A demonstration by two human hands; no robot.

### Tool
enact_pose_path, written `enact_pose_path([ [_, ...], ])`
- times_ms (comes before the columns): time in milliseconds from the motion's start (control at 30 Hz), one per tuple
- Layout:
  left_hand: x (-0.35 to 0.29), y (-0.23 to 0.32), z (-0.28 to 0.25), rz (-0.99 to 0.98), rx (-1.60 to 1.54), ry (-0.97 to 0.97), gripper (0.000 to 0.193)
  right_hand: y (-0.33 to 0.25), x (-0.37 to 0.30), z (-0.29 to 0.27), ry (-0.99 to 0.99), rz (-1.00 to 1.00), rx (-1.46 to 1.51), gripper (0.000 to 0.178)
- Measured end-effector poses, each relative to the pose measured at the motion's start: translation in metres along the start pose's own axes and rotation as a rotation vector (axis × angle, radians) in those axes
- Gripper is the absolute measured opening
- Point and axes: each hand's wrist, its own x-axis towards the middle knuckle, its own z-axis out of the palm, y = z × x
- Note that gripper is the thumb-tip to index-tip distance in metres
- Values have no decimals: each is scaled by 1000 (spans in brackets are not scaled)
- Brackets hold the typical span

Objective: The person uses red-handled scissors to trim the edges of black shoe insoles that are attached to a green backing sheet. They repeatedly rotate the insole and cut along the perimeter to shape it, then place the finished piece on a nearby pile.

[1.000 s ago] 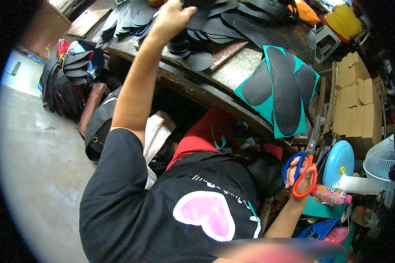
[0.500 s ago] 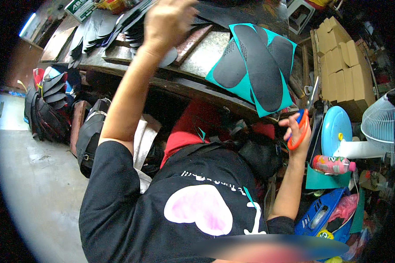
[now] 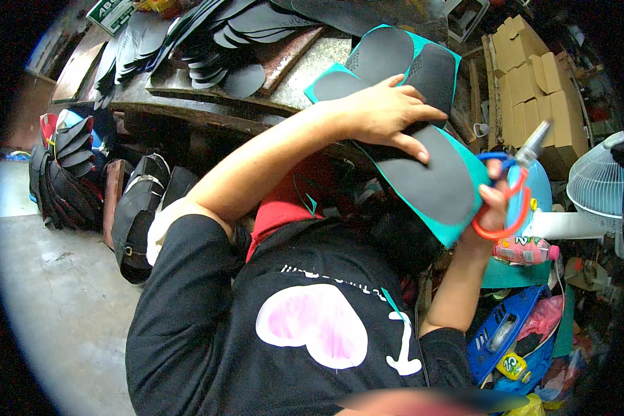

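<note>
My left hand [image 3: 388,118] reaches across a grey-black insole [image 3: 431,187] with a teal border. Its thumb rests over the top face and the other fingers lie spread near the far edge; their grip underneath is hidden. The insole tilts over my lap, its rounded end beside my right hand [image 3: 492,204]. In that hand are scissors [image 3: 516,177] with orange and blue handles, my fingers around the loops and the blades pointing up and right. Whether the right fingers also touch the insole, I cannot tell. More teal-edged insoles [image 3: 385,52] lie on the bench beyond.
Stacks of cut dark insoles [image 3: 236,35] cover the bench's left part. At right stand cardboard boxes [image 3: 534,90], a white fan [image 3: 596,184], a pink bottle [image 3: 523,251] and a blue basket [image 3: 503,326]. A black bag [image 3: 142,215] sits on the left floor.
My left hand has come down and right from above the stacks onto the top insole. That insole has shifted off the pile toward my right hand. The scissors have swung rightward.
</note>
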Motion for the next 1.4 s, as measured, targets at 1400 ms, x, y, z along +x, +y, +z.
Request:
enact_pose_path([
  [1400, -72, 76, -15, -700, -1154, 749, 47, 48, -45, 19, -463, 440, -510, 68],
])
